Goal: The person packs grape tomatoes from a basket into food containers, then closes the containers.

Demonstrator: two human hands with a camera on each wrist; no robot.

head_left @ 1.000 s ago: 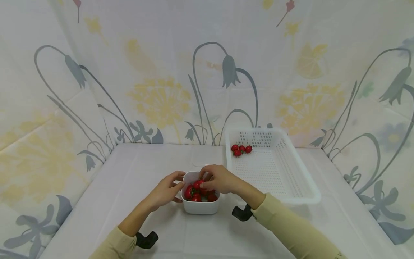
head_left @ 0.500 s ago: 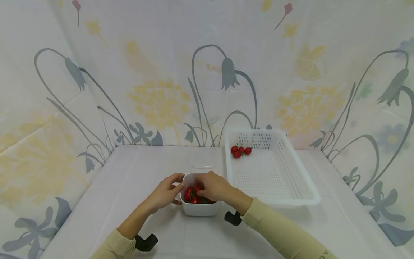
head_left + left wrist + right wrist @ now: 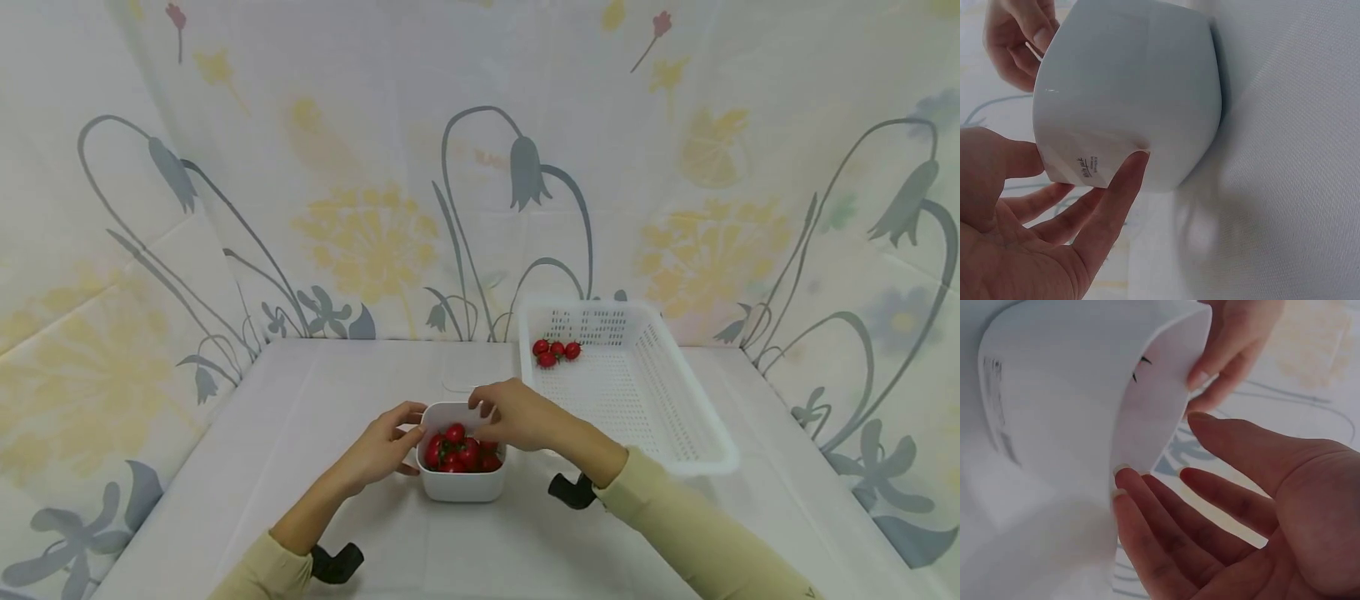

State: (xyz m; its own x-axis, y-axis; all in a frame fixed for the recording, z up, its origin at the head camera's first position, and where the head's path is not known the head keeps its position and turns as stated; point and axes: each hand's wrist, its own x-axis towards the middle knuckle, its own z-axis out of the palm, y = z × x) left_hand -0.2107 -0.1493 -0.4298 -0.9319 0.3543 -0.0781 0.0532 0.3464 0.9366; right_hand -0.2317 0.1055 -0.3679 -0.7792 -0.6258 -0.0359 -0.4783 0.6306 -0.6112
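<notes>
A white rounded-square tub (image 3: pixel 463 488) stands upright on the table, holding several red cherry tomatoes (image 3: pixel 454 433) with green stems. My left hand (image 3: pixel 381 443) holds the tub at its left side. In the left wrist view, that hand's thumb is at the rim and its fingers (image 3: pixel 1113 200) lie against the outer wall. Over the tub's right rim is my right hand (image 3: pixel 517 417), fingers loosely bent and nothing between them. Seen from the right wrist, the right fingertips (image 3: pixel 1121 470) are at the tub's edge. The tub wall hides the tomatoes almost wholly in both wrist views.
A white perforated basket (image 3: pixel 701 400) stands at the back right, with several more cherry tomatoes (image 3: pixel 557 350) in its far left corner. Behind the tub lies a thin transparent piece (image 3: pixel 457 387) with a faint outline. A flower-printed cloth (image 3: pixel 360 167) rises beyond the table.
My right hand reached down among the tomatoes in the tub, then lifted back up to the right rim, uncovering them. My left hand has kept its place on the tub.
</notes>
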